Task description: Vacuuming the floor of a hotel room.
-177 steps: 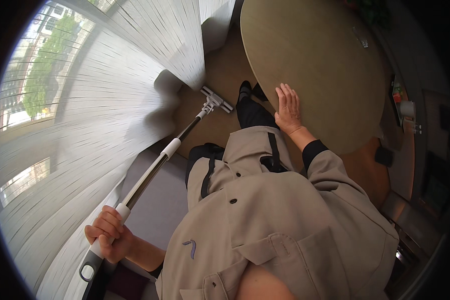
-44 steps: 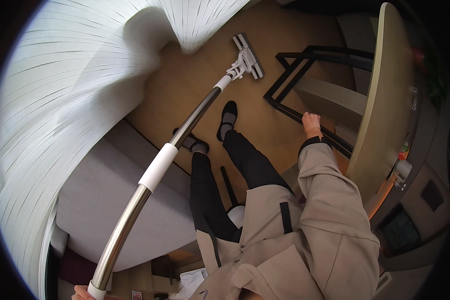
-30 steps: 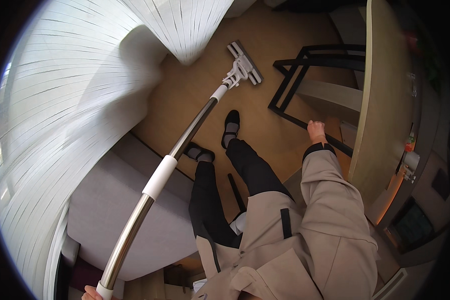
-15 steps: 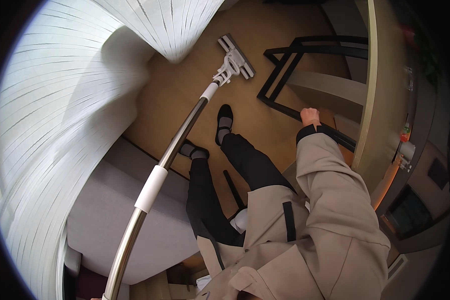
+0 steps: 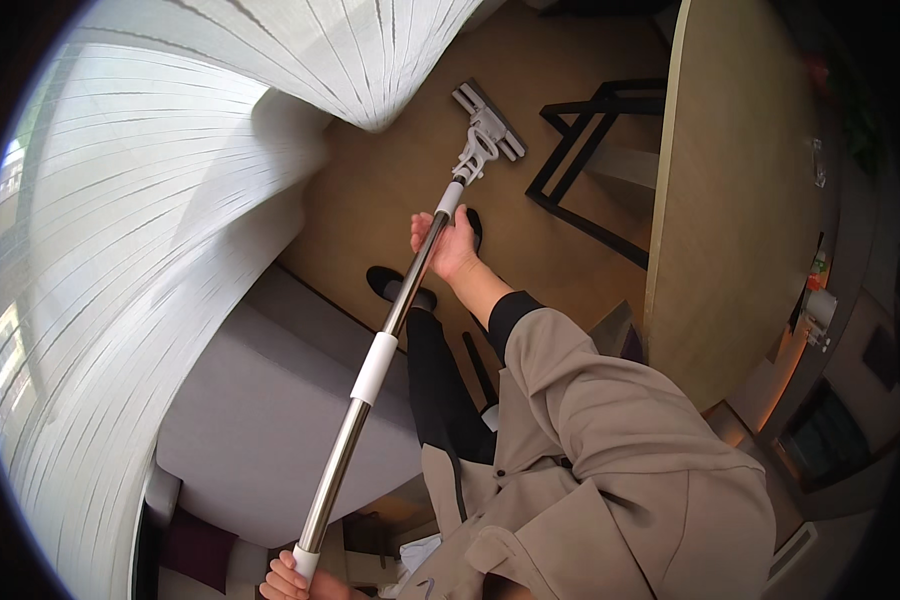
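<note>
A sponge mop (image 5: pixel 375 367) with a long silver pole and white sleeves slants across the view from the lower left. Its pale head (image 5: pixel 488 122) is over the brown floor, at the far end. Around the white grip at the near end, the fingers of my left hand (image 5: pixel 288 577) are wrapped. Farther up, just below the head, my right hand (image 5: pixel 452 247) cradles the pole palm up. Its fingers show on the left of the pole and its thumb on the right, loosely curled rather than fully wrapped.
White sheer curtains (image 5: pixel 210 130) hang along the left. A grey sofa (image 5: pixel 280 400) lies below them, with a dark red cushion (image 5: pixel 198 548) near the bottom. On the right stands a light wooden table (image 5: pixel 730 200) beside a black metal frame (image 5: pixel 555 170).
My right hand has left the black frame and moved left onto the mop pole near its head. My left hand has come into view on the grip. The mop appears farther right.
</note>
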A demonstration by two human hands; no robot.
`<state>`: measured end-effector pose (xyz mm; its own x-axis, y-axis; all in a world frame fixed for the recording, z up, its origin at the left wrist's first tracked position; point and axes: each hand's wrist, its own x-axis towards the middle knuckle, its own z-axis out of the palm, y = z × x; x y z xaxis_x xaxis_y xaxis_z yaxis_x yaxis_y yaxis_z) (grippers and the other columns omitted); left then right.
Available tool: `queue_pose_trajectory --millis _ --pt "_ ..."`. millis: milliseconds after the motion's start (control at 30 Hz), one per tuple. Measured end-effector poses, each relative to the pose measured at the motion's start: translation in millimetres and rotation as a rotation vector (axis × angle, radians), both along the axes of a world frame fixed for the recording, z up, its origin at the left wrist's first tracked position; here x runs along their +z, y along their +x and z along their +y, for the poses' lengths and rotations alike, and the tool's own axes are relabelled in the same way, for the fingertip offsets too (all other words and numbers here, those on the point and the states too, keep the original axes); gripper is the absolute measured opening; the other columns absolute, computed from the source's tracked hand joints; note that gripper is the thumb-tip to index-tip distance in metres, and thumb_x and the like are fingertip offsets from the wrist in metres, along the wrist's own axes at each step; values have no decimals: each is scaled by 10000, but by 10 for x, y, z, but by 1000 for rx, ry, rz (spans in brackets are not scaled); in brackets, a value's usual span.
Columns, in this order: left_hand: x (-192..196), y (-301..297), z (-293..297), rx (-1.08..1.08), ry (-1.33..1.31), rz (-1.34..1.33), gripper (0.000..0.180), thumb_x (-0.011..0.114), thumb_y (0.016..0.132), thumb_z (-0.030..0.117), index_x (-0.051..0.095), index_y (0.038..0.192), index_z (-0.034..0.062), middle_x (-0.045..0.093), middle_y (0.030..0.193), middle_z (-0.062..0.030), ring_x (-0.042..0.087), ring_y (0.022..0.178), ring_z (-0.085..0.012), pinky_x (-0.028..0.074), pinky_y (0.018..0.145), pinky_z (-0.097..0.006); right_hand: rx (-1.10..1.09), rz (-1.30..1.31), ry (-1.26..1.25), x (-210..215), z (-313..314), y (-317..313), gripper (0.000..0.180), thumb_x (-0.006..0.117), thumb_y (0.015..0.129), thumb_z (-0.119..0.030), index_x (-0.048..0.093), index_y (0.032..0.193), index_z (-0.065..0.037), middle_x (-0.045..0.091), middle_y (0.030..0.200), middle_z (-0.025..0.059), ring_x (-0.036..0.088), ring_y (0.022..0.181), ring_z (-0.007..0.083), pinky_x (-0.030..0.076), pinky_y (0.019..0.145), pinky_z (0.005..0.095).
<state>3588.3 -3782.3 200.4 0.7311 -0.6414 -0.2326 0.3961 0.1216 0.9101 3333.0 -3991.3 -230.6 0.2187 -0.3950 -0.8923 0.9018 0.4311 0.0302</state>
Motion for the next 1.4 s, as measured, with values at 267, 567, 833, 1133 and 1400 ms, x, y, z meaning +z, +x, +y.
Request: queue_pose_trajectory --millis 267,567,833,1133,1400 --pt "-270 -396 -152 -55 33 10 198 604 804 161 431 713 132 410 651 -10 428 716 -195 349 813 -388 122 263 211 88 -448 -408 332 547 959 -235 402 672 -152 355 511 -55 378 403 76 322 384 238" --pt "-72 -216 -85 -334 -41 -136 257 598 847 225 385 733 139 417 679 -19 439 743 -215 355 921 -430 233 222 208 -179 -290 -42 229 527 965 -167 392 784 -130 393 570 -45 384 416 76 346 392 260" --pt "198 -123 225 -74 179 -111 210 599 846 269 454 807 121 531 897 -57 523 938 -216 413 927 -443 330 334 191 271 -285 403 207 566 928 -124 406 798 -107 406 585 -18 395 440 95 376 418 293" --pt "-476 -581 728 -1001 1031 715 551 582 942 301 437 1385 8 569 1275 -191 532 1217 -293 424 1027 -386 506 454 156 -356 131 -616 254 648 919 -167 406 855 -124 448 600 -6 437 443 112 412 404 302" --pt "-1710 -395 266 -1260 1069 370 441 611 934 206 479 1284 -28 656 925 -106 624 704 -185 518 689 -288 1266 1205 190 -561 -241 -831 358 572 937 -373 552 1016 -24 604 800 147 627 744 318 525 713 491"
